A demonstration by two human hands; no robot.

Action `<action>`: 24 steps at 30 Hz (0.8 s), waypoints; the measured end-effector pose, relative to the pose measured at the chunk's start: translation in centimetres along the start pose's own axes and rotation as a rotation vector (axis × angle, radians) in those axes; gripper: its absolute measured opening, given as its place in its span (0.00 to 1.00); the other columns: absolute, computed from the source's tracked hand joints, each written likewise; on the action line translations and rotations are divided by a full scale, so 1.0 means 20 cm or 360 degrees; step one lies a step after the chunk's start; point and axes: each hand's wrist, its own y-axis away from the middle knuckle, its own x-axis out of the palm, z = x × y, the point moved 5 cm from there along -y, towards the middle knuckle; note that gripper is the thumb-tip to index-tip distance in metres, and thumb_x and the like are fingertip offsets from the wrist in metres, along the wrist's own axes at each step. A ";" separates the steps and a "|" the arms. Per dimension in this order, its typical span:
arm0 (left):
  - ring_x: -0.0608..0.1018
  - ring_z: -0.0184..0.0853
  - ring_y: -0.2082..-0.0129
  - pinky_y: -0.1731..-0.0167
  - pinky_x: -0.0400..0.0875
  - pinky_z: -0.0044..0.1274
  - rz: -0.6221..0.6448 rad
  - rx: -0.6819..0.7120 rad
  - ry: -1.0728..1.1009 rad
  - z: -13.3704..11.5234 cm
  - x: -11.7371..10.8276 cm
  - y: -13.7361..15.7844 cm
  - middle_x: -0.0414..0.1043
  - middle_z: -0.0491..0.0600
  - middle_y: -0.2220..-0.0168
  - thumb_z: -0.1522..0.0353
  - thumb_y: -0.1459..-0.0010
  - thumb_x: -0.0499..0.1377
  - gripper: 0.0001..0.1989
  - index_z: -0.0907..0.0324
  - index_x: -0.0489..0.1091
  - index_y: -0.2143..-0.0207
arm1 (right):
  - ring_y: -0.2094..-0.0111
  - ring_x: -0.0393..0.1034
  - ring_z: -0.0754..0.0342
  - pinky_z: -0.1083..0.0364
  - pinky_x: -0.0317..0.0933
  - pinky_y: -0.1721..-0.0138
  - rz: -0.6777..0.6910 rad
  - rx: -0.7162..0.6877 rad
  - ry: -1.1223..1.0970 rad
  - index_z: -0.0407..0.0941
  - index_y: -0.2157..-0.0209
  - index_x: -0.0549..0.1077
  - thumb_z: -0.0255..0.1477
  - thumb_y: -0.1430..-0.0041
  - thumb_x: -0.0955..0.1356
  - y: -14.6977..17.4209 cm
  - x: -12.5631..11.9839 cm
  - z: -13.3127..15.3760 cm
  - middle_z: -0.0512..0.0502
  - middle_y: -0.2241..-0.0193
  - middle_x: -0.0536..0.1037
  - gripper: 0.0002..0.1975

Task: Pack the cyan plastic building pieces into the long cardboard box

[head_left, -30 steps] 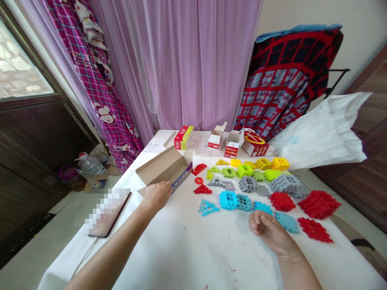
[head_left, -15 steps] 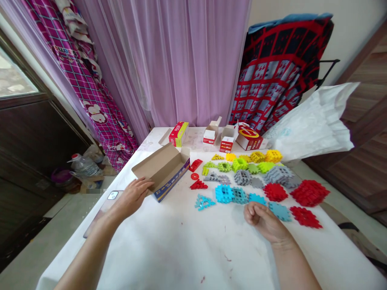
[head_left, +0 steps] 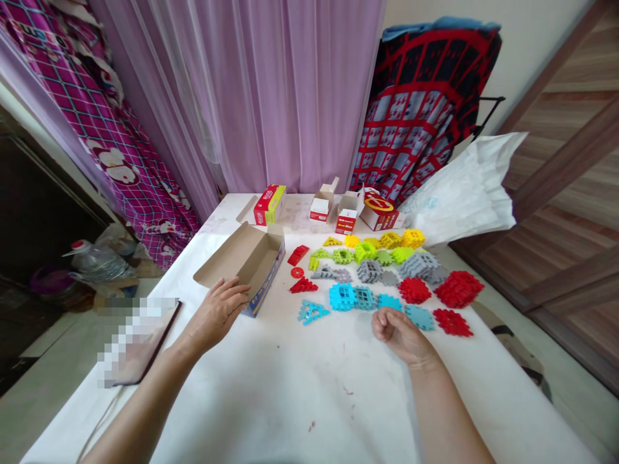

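My left hand (head_left: 224, 304) lies over the near end of an open cardboard box (head_left: 269, 281), blue outside and brown inside, with its lid folded out to the left. The fingers are stretched out and hold nothing. Curled into a loose fist, my right hand (head_left: 400, 334) rests on the table just in front of the blue blocks; nothing shows in its fingers. Interlocking plastic blocks are laid out by colour: blue blocks (head_left: 342, 297), red blocks (head_left: 459, 290), grey blocks (head_left: 418, 264), green blocks (head_left: 365, 252) and yellow blocks (head_left: 412, 238). A blue triangular piece (head_left: 312, 312) lies between my hands.
Small cartons stand at the back, among them a red and yellow carton (head_left: 269, 205) and a larger red carton (head_left: 380, 209). A white sack (head_left: 461, 190) leans at the right rear. A flat, pixelated device (head_left: 140, 351) lies at the left edge of the white-covered table (head_left: 271, 399).
My view has swung slightly to the right. My left hand has shifted rightward across the near end of the box. The right fist stays in front of the blocks.
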 end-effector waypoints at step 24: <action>0.67 0.42 0.39 0.41 0.62 0.41 -0.1792 -0.1082 0.0713 0.24 -0.13 0.14 0.62 0.56 0.38 0.62 0.33 0.41 0.23 0.55 0.58 0.40 | 0.79 0.60 0.59 0.58 0.54 0.78 -0.0068 0.0078 -0.0044 0.45 0.79 0.68 0.44 0.55 0.76 -0.01 -0.01 -0.03 0.51 0.81 0.68 0.21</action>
